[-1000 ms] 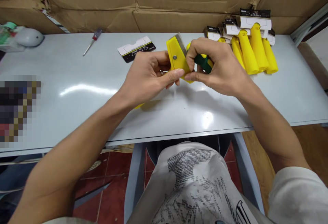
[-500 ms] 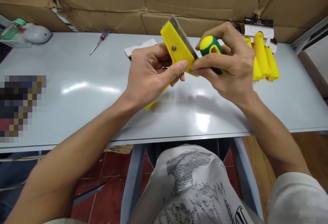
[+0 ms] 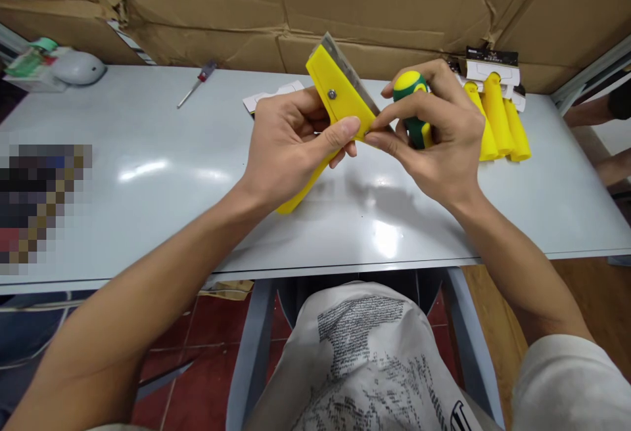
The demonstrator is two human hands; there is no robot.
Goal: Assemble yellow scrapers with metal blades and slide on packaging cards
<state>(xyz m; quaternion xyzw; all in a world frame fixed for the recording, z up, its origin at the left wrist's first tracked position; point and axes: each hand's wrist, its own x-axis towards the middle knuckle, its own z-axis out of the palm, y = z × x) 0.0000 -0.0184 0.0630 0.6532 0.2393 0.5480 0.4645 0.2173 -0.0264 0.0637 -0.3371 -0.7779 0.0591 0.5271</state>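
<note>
My left hand (image 3: 290,138) is closed round a yellow scraper (image 3: 340,92), thumb pressed on its face. The scraper is tilted, with a metal blade along its upper right edge and a small screw (image 3: 332,94) in its face. Its handle slants down below my palm. My right hand (image 3: 441,129) is curled round a stubby screwdriver (image 3: 410,84) with a green and yellow handle; its tip is hidden. The thumb and index finger of that hand pinch at the scraper's lower right corner. Whether something small sits between them I cannot make out.
Several yellow scrapers (image 3: 499,119) with black and white cards lie at the right. A screwdriver (image 3: 197,84) and a white card (image 3: 271,96) lie toward the back of the table (image 3: 162,221). Cardboard (image 3: 207,7) stands behind. Another person's arms (image 3: 599,112) show at the far right.
My right hand has shifted slightly down, and the screwdriver handle in it now stands more upright. The scraper stays in my left hand. Another person's arms have appeared at the far right.
</note>
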